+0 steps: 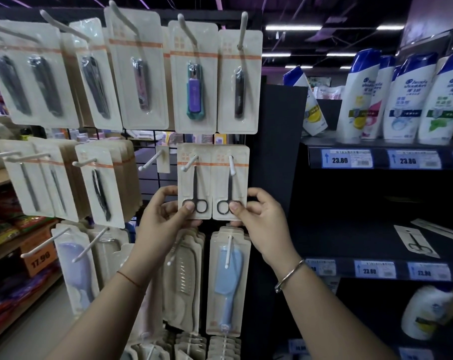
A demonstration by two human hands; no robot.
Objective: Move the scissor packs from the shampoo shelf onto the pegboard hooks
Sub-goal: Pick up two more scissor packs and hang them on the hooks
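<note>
Both hands are up at the pegboard (152,141), a dark wire grid crowded with carded nail clippers, tweezers and combs on white hooks. The left hand (165,216) pinches the bottom of the left pack (194,180), thumb over the scissor loops; that pack hangs on a hook (190,162). The right hand (261,219) pinches the right pack (230,183) the same way, on the next hook (231,165). The two packs sit side by side, edges touching. To the right, a dark shelf (350,245) with blue price tags along its lip holds another pack (416,241) lying flat, a further one just behind it. Shampoo bottles (402,100) line the shelf above, under strip lights in a dim shop.
</note>
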